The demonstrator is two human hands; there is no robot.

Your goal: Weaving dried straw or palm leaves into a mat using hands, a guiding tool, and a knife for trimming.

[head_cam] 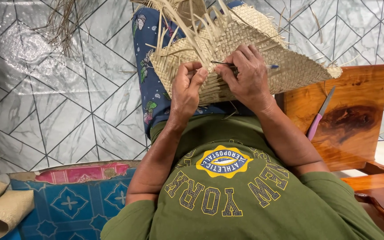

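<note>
Woven mat [245, 58] on my lap, knife [320, 113] on the bench [356, 120] to my right, rolled mats [1, 206] far left on the floor [45, 102]

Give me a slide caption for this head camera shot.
Both hands, left hand and right hand, work a thin tool into a woven straw piece on the lap.

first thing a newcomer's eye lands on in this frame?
The half-woven straw mat on the lap, top centre, loose strips sticking up. Both hands work on it: left hand pinches a strip, right hand holds a thin tool. A pink-handled knife lies on the wooden seat at right.
</note>
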